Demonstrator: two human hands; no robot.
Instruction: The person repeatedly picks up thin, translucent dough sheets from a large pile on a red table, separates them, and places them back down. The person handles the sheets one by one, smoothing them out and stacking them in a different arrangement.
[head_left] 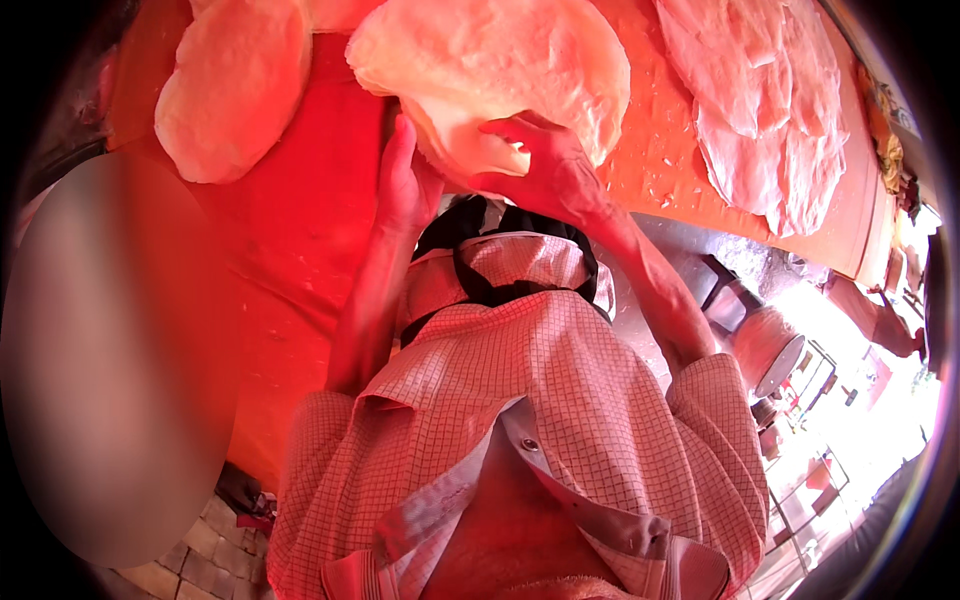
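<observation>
A large, thin, pale round flatbread [500, 70] with a blistered surface lies in front of me, its near edge reaching toward my lap. Beside its lower left edge stands my left hand [408, 185], fingers stretched out; part of the palm meets the flatbread's edge. My right hand [550, 165] comes over the near right part from above. Its thumb and forefinger are curved and apart, with the flatbread's surface visible between them. The other right fingers are mostly hidden behind the hand.
Another pale flatbread [235, 90] lies at the far left on the red-orange cloth [290, 230]. Several overlapping thin sheets [770, 110] are spread at the right. A blurred pale rounded shape [110, 370] fills the left side. A cylindrical container [765, 345] stands beyond my right arm.
</observation>
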